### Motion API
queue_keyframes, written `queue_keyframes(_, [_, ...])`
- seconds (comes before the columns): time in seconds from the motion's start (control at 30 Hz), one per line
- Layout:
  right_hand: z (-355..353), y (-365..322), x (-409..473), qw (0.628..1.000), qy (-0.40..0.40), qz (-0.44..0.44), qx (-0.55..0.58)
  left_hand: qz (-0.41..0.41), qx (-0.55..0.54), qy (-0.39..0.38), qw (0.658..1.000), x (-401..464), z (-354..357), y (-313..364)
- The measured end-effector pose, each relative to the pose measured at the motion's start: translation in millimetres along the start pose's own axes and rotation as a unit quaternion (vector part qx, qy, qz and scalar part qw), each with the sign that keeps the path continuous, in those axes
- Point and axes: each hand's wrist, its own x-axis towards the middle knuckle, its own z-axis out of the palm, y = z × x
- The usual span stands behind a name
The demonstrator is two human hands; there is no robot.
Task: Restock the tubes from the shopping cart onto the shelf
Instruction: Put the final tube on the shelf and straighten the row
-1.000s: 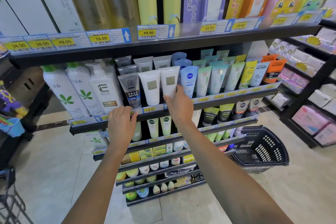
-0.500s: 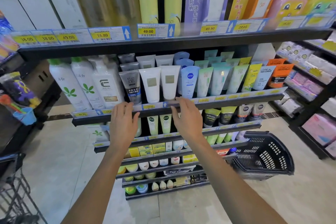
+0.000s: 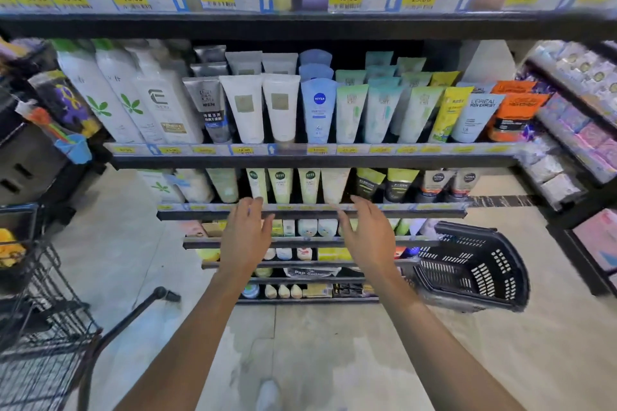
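Two white tubes (image 3: 262, 107) stand side by side in the front row of the middle shelf (image 3: 314, 162), between a grey men's tube (image 3: 209, 107) and a blue Nivea tube (image 3: 319, 110). My left hand (image 3: 245, 237) and my right hand (image 3: 369, 237) hang in the air below that shelf, in front of the lower shelf's edge. Both have relaxed, spread fingers and hold nothing. The black wire shopping cart (image 3: 36, 337) is at the lower left; I cannot see tubes inside it.
White bottles (image 3: 113, 100) fill the shelf's left end; green, yellow and orange tubes (image 3: 417, 110) fill its right. A black plastic basket (image 3: 474, 267) lies tilted on the floor at the right. More racks flank both sides. My shoe (image 3: 268, 395) shows on the tiled floor.
My right hand has let go of the white tube and both hands have dropped away from the middle shelf's edge. The view has pulled back and tilted down.
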Motion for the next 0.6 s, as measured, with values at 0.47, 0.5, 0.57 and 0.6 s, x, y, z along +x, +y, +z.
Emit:
queue_keyframes(0.47, [50, 66, 39, 0.988, -0.029, 0.137, 0.062, -0.152, -0.107, 0.044, 0.982, 43, 78, -18])
queue_keyframes(0.5, [55, 70, 43, 0.987, -0.021, 0.144, 0.065, -0.156, -0.116, 0.051, 0.980, 48, 84, -21])
queue_keyframes(0.57, [64, 76, 50, 0.984, -0.004, 0.162, 0.067, -0.162, -0.131, 0.064, 0.976, 55, 94, -28])
queue_keyframes(0.6, [68, 78, 52, 0.983, 0.001, 0.171, 0.068, -0.167, -0.137, 0.067, 0.974, 57, 98, -32])
